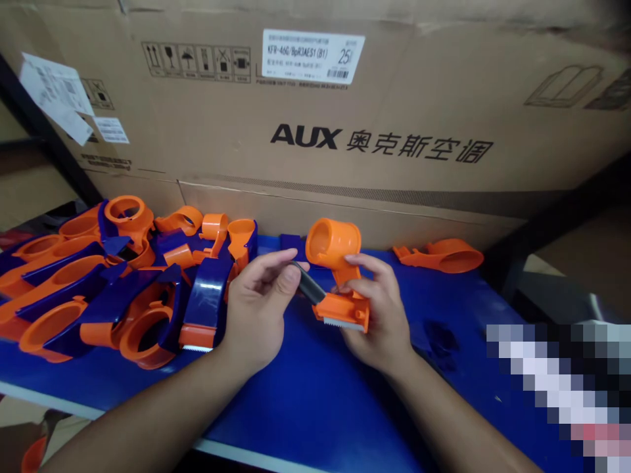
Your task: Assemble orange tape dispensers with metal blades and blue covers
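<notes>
The left hand (pixel 259 312) pinches a black tube (pixel 311 287); the right hand (pixel 383 315) curls round an orange tape holder (pixel 348 240) in the clock's middle. It looks half done: its toothed blade (pixel 345 324) is on, but no blue cover shows. I can't tell if the tube is fixed. The pile (pixel 106 289) at 9 o'clock has blue covers (pixel 207 289); a lone holder (pixel 436 257) at 3 has none.

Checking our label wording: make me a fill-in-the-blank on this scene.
1. The right hand holds a frame coloured ____.
2. The left hand is at the upper end of a tube coloured ____.
3. The pile lies nearer the ____ hand.
4. Big Latin letters on the box read ____.

Missing: orange; black; left; AUX
</notes>
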Tool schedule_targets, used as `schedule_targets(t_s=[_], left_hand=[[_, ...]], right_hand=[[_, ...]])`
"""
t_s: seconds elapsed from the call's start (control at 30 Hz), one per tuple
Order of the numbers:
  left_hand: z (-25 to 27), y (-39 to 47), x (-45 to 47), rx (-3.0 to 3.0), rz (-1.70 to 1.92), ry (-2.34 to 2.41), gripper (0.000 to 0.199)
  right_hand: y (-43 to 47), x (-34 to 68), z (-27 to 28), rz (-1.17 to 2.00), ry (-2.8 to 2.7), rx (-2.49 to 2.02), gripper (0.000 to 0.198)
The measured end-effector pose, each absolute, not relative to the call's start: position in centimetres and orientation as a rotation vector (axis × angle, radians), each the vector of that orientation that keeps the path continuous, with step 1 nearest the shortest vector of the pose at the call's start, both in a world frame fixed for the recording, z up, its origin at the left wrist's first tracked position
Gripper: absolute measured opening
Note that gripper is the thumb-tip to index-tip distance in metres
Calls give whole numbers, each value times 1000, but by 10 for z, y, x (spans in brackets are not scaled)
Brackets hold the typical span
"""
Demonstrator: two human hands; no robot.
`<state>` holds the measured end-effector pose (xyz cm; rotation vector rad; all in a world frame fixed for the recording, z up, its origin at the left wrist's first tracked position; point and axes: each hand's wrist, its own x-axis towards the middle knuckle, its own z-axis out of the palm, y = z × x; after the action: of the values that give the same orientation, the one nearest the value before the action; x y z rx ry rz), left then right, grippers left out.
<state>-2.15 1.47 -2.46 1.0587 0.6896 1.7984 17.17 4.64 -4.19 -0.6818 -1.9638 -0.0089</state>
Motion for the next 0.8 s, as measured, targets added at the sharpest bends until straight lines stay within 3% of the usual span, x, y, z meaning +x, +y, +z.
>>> schedule_targets(t_s=[0.3, 0.57, 0.8], left_hand=[[-28, 28, -20, 708, 1533, 608, 19], [-31, 26, -21, 1004, 1604, 738, 22], [-33, 24, -22, 1271, 1444, 1005, 16]], right_hand=[[43, 172, -36, -23, -1973, -734, 36], [44, 176, -42, -51, -2061, -877, 46], [41, 171, -42, -130, -2130, -1058, 38]])
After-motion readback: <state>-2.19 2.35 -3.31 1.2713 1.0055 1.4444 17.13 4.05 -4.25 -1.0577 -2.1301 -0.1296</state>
